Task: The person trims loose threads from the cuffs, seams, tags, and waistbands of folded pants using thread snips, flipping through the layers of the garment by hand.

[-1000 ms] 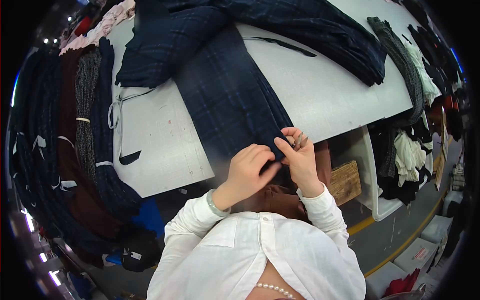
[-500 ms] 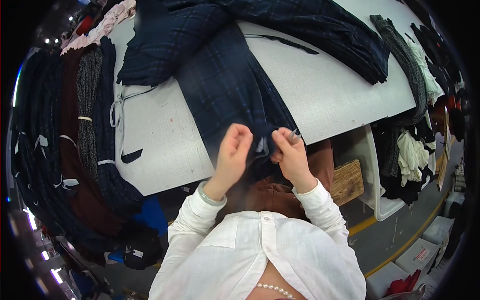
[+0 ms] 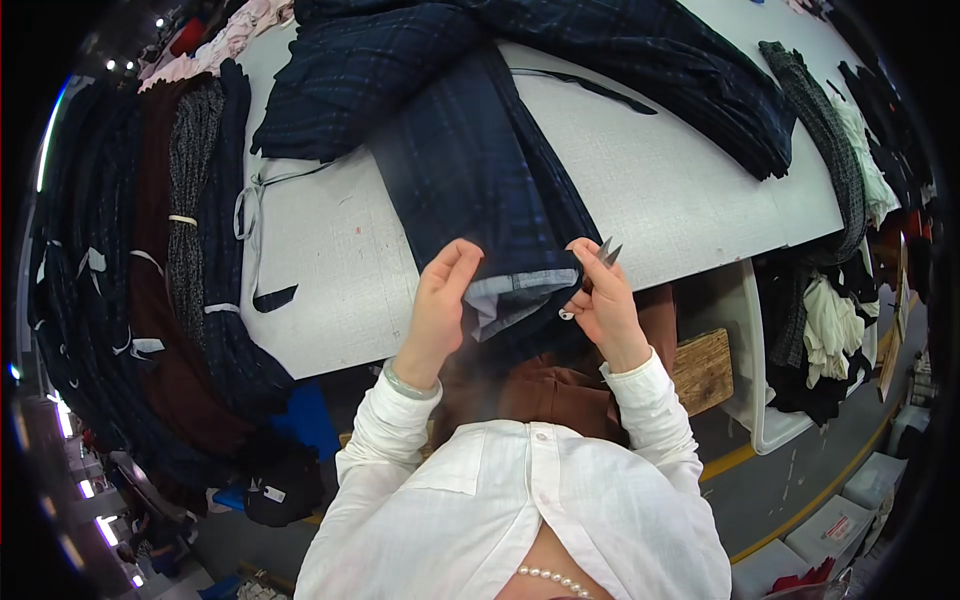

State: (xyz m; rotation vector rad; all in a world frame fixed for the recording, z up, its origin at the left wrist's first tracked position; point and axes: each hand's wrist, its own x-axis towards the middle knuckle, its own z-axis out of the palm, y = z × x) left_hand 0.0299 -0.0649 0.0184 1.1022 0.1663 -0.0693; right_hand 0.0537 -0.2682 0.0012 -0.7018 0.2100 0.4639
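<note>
A navy plaid garment lies over the table, with one long tube-like part running down to the near edge. The end of that part is turned up, showing a pale grey inner side. My left hand pinches the left corner of this end between thumb and fingers. At the right corner, my right hand pinches the cloth. It also holds small pointed scissors, with two blades sticking up past the fingers and the handles hidden in the palm.
The white table has bundles of dark cloth draped over its left side. A grey knit bundle hangs at the right. Below are a white bin, a wooden block and brown cloth.
My hands have moved apart, left hand leftward and right hand slightly rightward. The cloth end is now stretched between them and its pale inner side shows. The scissor blades stand more upright.
</note>
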